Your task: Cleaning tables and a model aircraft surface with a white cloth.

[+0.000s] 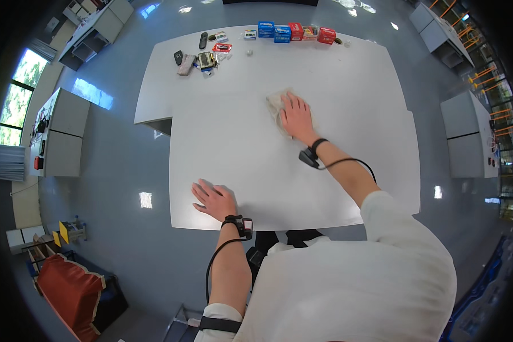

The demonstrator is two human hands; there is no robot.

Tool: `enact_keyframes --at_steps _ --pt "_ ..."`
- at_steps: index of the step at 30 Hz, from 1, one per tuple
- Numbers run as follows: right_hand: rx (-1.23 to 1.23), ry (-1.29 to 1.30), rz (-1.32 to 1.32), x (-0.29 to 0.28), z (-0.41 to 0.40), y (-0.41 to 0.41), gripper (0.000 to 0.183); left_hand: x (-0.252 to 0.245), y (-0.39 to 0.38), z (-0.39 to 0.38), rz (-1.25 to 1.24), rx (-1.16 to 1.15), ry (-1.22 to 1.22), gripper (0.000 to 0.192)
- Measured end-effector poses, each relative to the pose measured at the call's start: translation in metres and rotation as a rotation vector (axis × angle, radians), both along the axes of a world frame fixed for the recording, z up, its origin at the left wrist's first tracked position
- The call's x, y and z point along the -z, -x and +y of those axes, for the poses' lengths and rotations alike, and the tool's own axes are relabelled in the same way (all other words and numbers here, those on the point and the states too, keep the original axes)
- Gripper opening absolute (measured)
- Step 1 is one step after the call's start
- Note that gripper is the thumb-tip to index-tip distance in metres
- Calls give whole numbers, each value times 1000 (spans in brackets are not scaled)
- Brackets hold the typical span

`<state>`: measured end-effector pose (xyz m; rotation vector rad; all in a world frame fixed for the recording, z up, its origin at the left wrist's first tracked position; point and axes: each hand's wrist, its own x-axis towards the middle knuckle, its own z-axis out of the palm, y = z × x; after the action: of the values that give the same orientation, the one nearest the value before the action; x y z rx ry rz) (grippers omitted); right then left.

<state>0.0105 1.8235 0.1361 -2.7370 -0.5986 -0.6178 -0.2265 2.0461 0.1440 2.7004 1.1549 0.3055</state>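
Note:
My right hand (297, 117) holds a crumpled off-white cloth (275, 104) under its palm and fingers, against the white tabletop (239, 141). Part of the cloth is hidden beneath the hand. Nearer to me, at the table's front left, my left hand (216, 202) rests with its fingers apart and nothing in it. Each wrist wears a black strap with a small device and a cable.
Along the far edge stand blue boxes (266, 30) and red boxes (326, 36). At the far left lie a black remote control (203, 41), a red packet (222, 48), a greyish block-like item (187, 65) and an electronic module (206, 61). A notch (162, 125) breaks the left edge.

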Motion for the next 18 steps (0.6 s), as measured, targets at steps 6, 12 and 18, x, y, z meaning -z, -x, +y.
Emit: enact_keyframes --at_steps 6,12,18 --pt "136 12 -23 3 27 -20 49 -2 -2 -3 44 -9 10 52" --pt "-75 61 61 2 33 89 55 0 -1 -2 37 3 -1 52" --pt "-235 7 294 -30 -4 234 55 7 -2 -2 30 45 -80 50"
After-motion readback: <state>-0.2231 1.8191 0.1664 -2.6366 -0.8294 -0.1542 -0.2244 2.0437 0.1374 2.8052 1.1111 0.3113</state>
